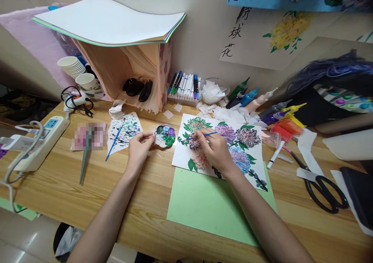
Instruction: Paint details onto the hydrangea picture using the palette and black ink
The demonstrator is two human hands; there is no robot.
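My right hand [214, 148] is closed round a thin blue paintbrush [210, 133], its tip pointing to the left side of the flower picture [182, 156]. That white sheet bears pink, purple, dark and blue blooms with green leaves. It lies partly over a light green sheet [212, 204]. My left hand [139, 148] pinches the left edge of a small flower-shaped paint palette [164, 135] smeared with green, purple and blue. Left of that hand, a second blue paintbrush [114, 144] rests on a paint-spattered paper [131, 129].
Black-handled scissors [323, 189] and a white pen [275, 155] lie at the right. Behind the picture stand paint bottles [252, 96], a bowl of paper squares [215, 92] and markers [184, 85]. A power strip [37, 146] occupies the left edge, near paper cups [87, 81].
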